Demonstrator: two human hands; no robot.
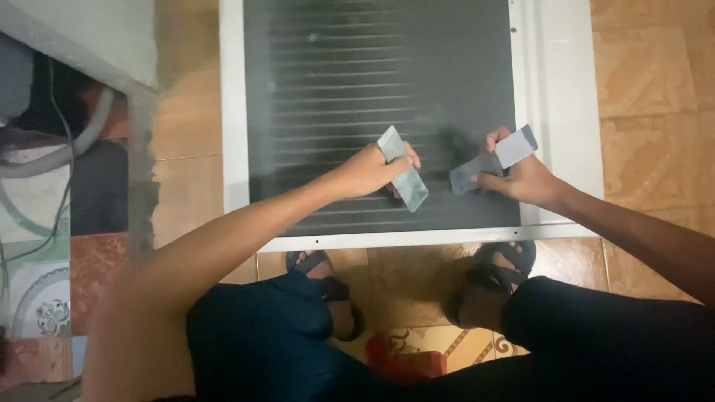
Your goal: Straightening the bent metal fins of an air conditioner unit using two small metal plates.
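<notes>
On the left lie hoses [45,160] in a dim, hard-to-read corner. The left hand [369,170] pinches a grey flat strip [403,177] against the dark finned panel [357,82] in its white frame [232,112] on the floor. The right hand [521,175] pinches a second strip [491,160] near the panel's right edge. Most fins above look untouched, I'd judge; the panel's top is cut off.

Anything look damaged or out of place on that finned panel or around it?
Nothing is plainly broken. The finned panel lies flat in its white frame on the tile floor. A darker smudge sits between the hands. Each hand, left and right, holds a grey strip.
</notes>
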